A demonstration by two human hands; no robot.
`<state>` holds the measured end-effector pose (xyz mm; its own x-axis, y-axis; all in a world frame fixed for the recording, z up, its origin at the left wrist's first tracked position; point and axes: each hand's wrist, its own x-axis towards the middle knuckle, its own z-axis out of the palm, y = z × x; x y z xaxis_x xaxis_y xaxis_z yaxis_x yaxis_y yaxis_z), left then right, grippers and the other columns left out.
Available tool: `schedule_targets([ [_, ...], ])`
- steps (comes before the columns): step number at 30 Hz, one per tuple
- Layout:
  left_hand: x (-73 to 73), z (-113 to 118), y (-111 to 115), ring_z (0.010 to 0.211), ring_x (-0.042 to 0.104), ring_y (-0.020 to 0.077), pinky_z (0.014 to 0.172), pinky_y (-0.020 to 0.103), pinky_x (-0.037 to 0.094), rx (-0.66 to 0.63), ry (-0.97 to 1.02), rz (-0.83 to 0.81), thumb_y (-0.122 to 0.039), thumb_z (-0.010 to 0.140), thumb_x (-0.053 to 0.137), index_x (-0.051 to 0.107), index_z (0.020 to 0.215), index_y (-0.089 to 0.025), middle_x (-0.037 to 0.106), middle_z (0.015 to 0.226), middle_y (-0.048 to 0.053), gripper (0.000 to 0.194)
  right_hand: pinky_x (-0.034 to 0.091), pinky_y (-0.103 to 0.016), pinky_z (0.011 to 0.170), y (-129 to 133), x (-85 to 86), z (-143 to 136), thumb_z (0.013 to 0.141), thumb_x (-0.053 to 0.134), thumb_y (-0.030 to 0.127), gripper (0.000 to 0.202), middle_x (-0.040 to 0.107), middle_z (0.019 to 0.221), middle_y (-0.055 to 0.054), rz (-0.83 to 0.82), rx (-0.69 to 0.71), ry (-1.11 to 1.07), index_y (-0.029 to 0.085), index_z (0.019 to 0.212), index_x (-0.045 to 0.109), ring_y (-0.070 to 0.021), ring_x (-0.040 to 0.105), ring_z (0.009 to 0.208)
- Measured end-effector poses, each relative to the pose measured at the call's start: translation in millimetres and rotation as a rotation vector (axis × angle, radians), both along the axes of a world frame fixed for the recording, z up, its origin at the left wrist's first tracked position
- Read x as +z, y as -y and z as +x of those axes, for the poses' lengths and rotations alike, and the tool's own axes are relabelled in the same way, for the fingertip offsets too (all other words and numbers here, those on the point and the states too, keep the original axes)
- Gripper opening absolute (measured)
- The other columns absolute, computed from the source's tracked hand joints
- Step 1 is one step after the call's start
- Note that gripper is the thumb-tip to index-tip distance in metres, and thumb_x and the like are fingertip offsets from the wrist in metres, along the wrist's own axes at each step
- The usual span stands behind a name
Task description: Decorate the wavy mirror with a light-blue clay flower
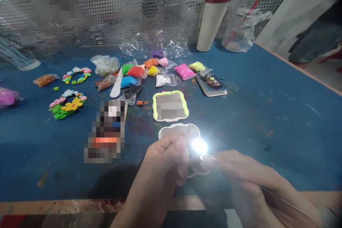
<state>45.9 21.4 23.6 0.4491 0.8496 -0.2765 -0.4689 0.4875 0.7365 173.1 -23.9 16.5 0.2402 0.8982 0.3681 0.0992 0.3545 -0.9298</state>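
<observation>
My left hand [167,162] is closed, fingertips pinched over the lower part of a white-rimmed wavy mirror [173,130]; a bright glare hides what they hold. To its right, my right hand [243,174] is closed around a thin pale stick [285,201], whose tip reaches toward the glare near the left fingertips. Just beyond lies a second mirror [171,106] with yellow clay along its side and top edges. A small bit of orange clay [140,103] rests left of it.
Bagged clay, such as a red packet [136,71] and a pink packet [185,71], lies at the back. Two flower-decorated rings [71,104] and a pixelated object [107,131] are on the left. A tumbler [213,21] and a plastic bag [237,35] stand back right, before a perforated metal panel.
</observation>
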Motion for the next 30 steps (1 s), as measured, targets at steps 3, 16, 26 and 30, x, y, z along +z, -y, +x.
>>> schedule_targets([
  [3,-1.9,0,0,0.045,0.027,0.0059,0.053,0.020,0.035,0.031,0.021,0.015,-0.030,0.080,0.062,0.044,0.052,-0.019,0.031,0.049,-0.007,0.035,0.058,-0.033,0.069,0,-1.5,1,0.091,0.053,0.032,0.024,0.076,0.090,0.009,0.002,-0.005,0.022,0.049,0.098,0.068,-0.0192,0.071,0.078],
  [16,0.4,-3,1,0.051,0.038,0.0063,0.058,0.019,0.033,0.001,0.051,-0.099,-0.028,0.078,0.065,0.052,0.064,-0.017,0.039,0.053,-0.007,0.022,0.061,-0.025,0.070,-1,-11.2,22,0.089,0.051,0.012,0.033,0.074,0.102,0.004,0.159,0.188,0.217,0.031,0.113,0.064,-0.0145,0.071,0.083],
  [26,-1.0,1,0,0.045,0.029,0.0046,0.052,0.016,0.032,0.037,0.089,-0.083,-0.028,0.077,0.067,0.053,0.058,-0.016,0.038,0.049,-0.007,0.026,0.059,-0.022,0.077,-2,-9.0,20,0.092,0.049,0.019,0.034,0.073,0.107,0.007,0.142,0.189,0.241,0.036,0.118,0.061,-0.0132,0.070,0.091],
  [30,0.0,1,2,0.044,0.026,0.0053,0.057,0.017,0.037,0.057,0.079,-0.079,-0.026,0.077,0.068,0.063,0.070,-0.017,0.039,0.048,-0.007,0.013,0.060,-0.022,0.077,-2,-11.1,22,0.090,0.049,0.014,0.035,0.073,0.106,0.007,0.106,0.180,0.263,0.034,0.116,0.062,-0.0134,0.070,0.091],
])
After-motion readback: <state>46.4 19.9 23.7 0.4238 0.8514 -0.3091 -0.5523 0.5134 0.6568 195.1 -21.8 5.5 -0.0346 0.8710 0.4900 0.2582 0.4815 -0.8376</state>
